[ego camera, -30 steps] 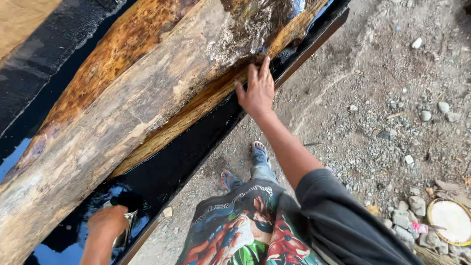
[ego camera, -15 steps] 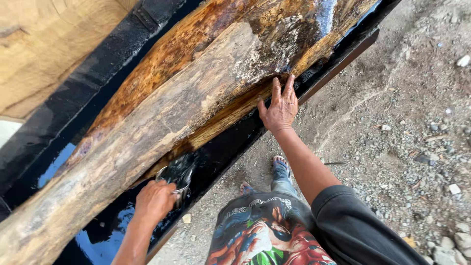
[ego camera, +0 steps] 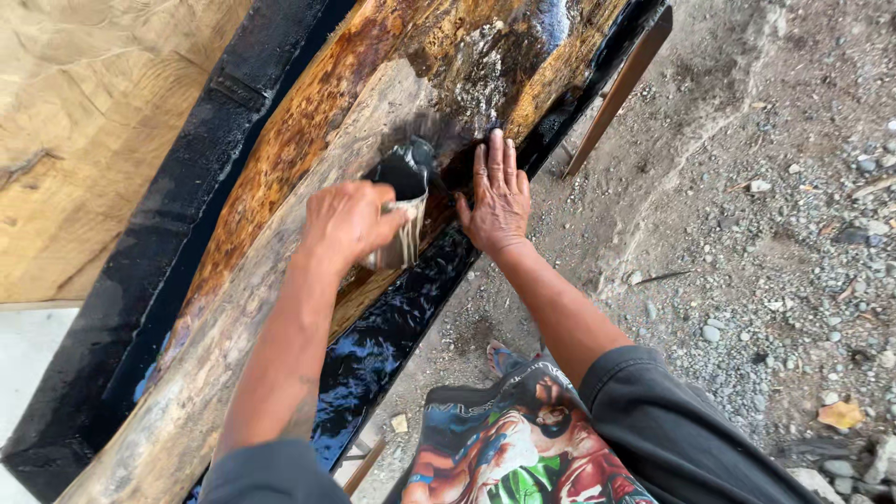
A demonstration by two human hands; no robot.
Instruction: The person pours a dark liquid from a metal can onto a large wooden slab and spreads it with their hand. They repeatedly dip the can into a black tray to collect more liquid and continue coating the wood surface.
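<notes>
A long rough wooden slab [ego camera: 233,308] lies slanted over a black trough [ego camera: 383,345] holding dark shiny liquid. My left hand [ego camera: 347,222] grips a small stained cup [ego camera: 403,210] wet with black liquid, tipped over the slab's upper part. My right hand [ego camera: 497,196] lies flat, fingers spread, on the slab's dark wet edge just right of the cup. The upper part of the slab [ego camera: 485,56] is coated in glossy dark liquid.
A pale wooden plank [ego camera: 84,140] lies at the upper left beside a black trough wall [ego camera: 177,243]. Gravel and dirt ground [ego camera: 765,233] fills the right. My colourful shorts [ego camera: 504,448] and a sandalled foot [ego camera: 504,357] show below.
My left hand rose from the trough's liquid with the cup and brought it up over the slab beside my right hand. My right hand stayed pressed on the slab's edge.
</notes>
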